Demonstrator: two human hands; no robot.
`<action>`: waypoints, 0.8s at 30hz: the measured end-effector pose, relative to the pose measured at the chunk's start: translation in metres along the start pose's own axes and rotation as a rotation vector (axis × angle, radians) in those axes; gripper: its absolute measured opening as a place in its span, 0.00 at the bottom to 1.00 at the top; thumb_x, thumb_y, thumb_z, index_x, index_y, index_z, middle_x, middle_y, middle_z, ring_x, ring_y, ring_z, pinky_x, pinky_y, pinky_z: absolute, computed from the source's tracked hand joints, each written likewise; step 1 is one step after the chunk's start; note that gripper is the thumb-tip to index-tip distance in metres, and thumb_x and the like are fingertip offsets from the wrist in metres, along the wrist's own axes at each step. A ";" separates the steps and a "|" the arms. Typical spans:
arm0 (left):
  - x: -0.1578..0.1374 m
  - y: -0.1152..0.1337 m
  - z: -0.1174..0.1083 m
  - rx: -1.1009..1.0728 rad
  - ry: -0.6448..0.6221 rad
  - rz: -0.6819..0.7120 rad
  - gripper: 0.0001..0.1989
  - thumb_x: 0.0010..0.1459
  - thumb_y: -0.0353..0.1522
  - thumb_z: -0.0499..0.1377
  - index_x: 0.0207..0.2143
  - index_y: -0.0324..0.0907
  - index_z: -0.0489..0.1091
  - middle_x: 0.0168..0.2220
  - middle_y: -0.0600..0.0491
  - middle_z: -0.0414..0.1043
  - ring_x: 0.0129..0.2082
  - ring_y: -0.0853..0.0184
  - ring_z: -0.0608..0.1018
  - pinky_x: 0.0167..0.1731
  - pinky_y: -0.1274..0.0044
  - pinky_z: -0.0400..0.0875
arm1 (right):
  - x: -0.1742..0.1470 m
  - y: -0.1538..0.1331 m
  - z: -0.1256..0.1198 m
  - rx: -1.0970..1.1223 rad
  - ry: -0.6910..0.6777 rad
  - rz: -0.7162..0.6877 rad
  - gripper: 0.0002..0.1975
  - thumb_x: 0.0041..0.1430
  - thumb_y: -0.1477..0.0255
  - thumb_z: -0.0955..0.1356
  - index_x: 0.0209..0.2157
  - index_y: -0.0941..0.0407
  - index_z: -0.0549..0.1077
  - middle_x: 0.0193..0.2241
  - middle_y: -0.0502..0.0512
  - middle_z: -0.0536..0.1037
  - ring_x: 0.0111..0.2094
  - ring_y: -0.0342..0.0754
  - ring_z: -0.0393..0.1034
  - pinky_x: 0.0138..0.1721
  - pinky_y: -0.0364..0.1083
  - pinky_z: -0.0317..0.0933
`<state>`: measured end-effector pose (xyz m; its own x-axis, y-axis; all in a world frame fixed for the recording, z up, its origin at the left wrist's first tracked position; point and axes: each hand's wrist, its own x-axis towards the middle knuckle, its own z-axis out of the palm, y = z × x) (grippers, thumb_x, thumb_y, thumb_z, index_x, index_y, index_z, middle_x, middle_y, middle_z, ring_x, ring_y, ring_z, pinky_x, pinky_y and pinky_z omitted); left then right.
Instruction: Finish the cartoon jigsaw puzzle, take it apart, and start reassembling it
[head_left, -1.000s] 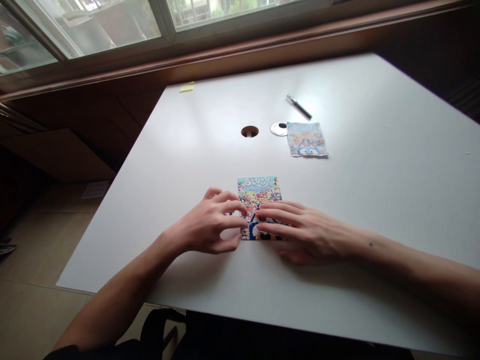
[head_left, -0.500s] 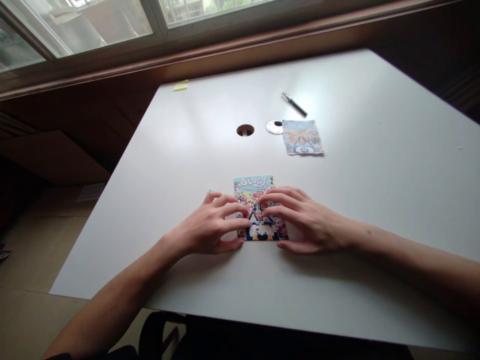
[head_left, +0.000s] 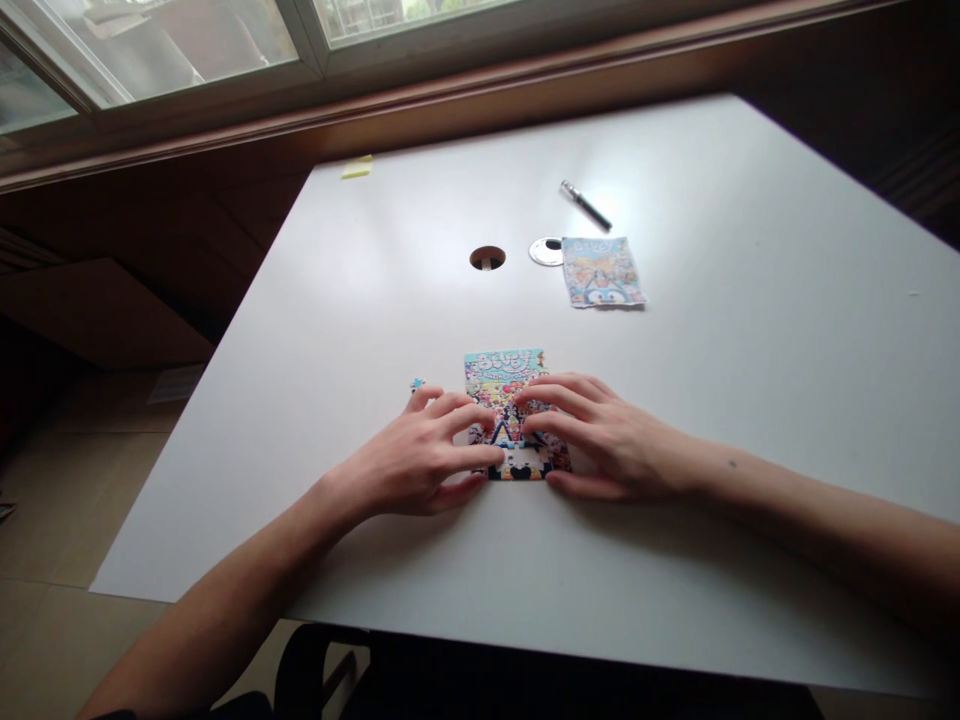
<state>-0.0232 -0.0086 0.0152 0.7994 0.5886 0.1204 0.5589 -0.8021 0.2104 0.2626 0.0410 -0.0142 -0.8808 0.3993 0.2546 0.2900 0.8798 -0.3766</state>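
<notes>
A colourful jigsaw puzzle point(head_left: 507, 370) with "Bluey" lettering across its top lies flat on the white table, partly covered by my fingers. My left hand point(head_left: 431, 450) comes from the left, fingers spread and curved, their tips on the puzzle's left side and lower middle. From the other side my right hand point(head_left: 592, 440) rests its spread fingertips on the right part, its thumb at the lower edge. A small loose puzzle piece point(head_left: 418, 384) sits just beyond my left hand's fingers.
Farther back lies a creased paper picture point(head_left: 604, 272) resembling the puzzle, partly over a round silver cover point(head_left: 545, 252). Behind it is a black pen-like object point(head_left: 586, 206). The table point(head_left: 360, 290) has a round cable hole point(head_left: 487, 259) and a yellow sticky note point(head_left: 357, 167) at its far edge.
My left index finger has shifted slightly right over the puzzle's lower part, and my right thumb slightly left along its bottom edge. More of the loose piece shows. The view has shifted slightly.
</notes>
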 end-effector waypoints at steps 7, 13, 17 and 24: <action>-0.001 -0.001 0.000 -0.020 -0.016 -0.002 0.16 0.63 0.34 0.60 0.53 0.56 0.72 0.56 0.49 0.68 0.54 0.56 0.67 0.56 0.61 0.55 | -0.001 0.001 0.001 -0.008 0.006 -0.005 0.21 0.57 0.64 0.70 0.52 0.54 0.70 0.59 0.63 0.68 0.61 0.62 0.58 0.60 0.63 0.57; -0.001 -0.002 -0.005 -0.109 0.018 -0.011 0.17 0.62 0.36 0.60 0.53 0.54 0.71 0.61 0.48 0.64 0.58 0.54 0.66 0.56 0.61 0.57 | -0.001 0.001 0.001 -0.014 0.000 -0.006 0.21 0.57 0.64 0.70 0.51 0.55 0.70 0.59 0.64 0.67 0.61 0.62 0.57 0.60 0.63 0.57; -0.011 -0.023 -0.016 -0.199 0.213 -0.219 0.14 0.63 0.33 0.58 0.51 0.46 0.69 0.52 0.48 0.72 0.52 0.60 0.72 0.54 0.66 0.61 | 0.000 0.001 0.000 0.000 -0.006 -0.005 0.20 0.58 0.65 0.70 0.52 0.53 0.69 0.60 0.62 0.67 0.61 0.61 0.57 0.60 0.62 0.57; -0.034 -0.069 -0.016 -0.005 0.174 -0.440 0.12 0.59 0.36 0.61 0.45 0.47 0.75 0.48 0.51 0.74 0.48 0.59 0.73 0.54 0.66 0.61 | -0.002 0.003 0.001 0.009 0.000 -0.018 0.22 0.58 0.62 0.70 0.52 0.53 0.69 0.61 0.63 0.66 0.63 0.62 0.57 0.60 0.62 0.57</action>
<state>-0.0927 0.0287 0.0120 0.4376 0.8811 0.1793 0.8351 -0.4722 0.2822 0.2654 0.0430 -0.0167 -0.8857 0.3838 0.2611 0.2712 0.8844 -0.3798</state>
